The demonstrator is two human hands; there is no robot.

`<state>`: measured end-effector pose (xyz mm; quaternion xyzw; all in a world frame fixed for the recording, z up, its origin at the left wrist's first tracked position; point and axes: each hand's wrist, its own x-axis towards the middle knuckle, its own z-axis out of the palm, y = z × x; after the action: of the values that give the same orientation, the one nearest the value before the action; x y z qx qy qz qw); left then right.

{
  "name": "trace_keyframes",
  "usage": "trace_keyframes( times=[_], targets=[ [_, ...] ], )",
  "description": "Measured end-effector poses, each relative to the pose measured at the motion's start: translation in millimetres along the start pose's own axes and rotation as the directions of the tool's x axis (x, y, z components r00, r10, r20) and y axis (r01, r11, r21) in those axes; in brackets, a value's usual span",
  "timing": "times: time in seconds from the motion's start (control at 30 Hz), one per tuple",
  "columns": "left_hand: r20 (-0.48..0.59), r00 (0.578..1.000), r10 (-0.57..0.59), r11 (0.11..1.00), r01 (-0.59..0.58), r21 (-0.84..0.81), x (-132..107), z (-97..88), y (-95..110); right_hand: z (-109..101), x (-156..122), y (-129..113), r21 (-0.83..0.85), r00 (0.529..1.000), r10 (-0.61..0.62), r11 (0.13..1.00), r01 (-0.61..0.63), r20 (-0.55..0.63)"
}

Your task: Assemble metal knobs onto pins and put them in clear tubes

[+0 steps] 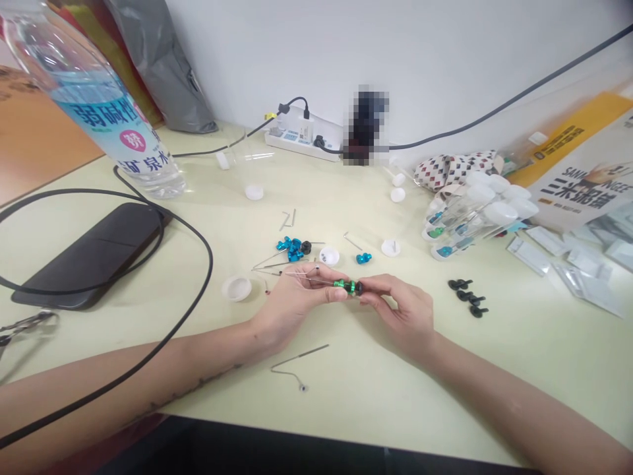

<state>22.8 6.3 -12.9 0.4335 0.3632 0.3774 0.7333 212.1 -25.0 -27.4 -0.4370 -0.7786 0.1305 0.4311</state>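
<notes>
- the green metal piece [346, 285] with a black end, held up off the counter [346, 402] between both hands, maybe so that both hands can turn it and see it well
- left hand [297, 307] just left of the green metal piece, fingers [332, 294] curled and close together, thumb and fingers pinching its left side along with some thin steel pins [301, 277]
- right hand [403, 316] just right of the green metal piece, fingers [370, 297] close together, pinching the black end
- thin steel pins sticking out to the left of the green metal piece, held tight, maybe to keep them in a neat line; how they meet it, too small to tell
- near the green metal piece and a bit to the left, a small pile of blue metal pieces [291, 249], with a small white lid [329, 256] beside it
- just past the green metal piece, a pair of blue metal pieces [363, 258], with a bent wire [352, 241] close by
- to the right of the green metal piece, a short row of black plastic pieces [467, 295], kept in a group
- in front of the green metal piece, one long bent wire [297, 361] lying alone
- far to the right of the green metal piece, clear tubes with white caps [479, 214] in a bunch, maybe kept together for easy reach
- far to the left of the green metal piece, a big water bottle [99, 112] lying on its side, and a dark flat case [89, 254] under a black cable [148, 218]
</notes>
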Motion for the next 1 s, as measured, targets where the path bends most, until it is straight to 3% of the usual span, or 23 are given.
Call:
trace_keyframes(
  times=[0.23,0.43,1.0],
  targets=[
    [0.010,1.000,0.001,1.000,-0.002,0.015,0.1,-0.2,0.4,0.5,0.7,1.7,0.011,1.000,-0.021,1.000,0.021,0.005],
    [-0.012,1.000,0.010,1.000,-0.010,0.003,0.2,-0.3,-0.1,0.2,-0.7,2.2,0.016,0.999,0.037,0.999,-0.037,0.017],
    [-0.009,1.000,0.013,1.000,-0.013,0.014,-0.6,0.1,-3.9,0.7,0.4,0.7,0.048,1.000,-0.029,0.998,0.030,-0.006]
  ],
)
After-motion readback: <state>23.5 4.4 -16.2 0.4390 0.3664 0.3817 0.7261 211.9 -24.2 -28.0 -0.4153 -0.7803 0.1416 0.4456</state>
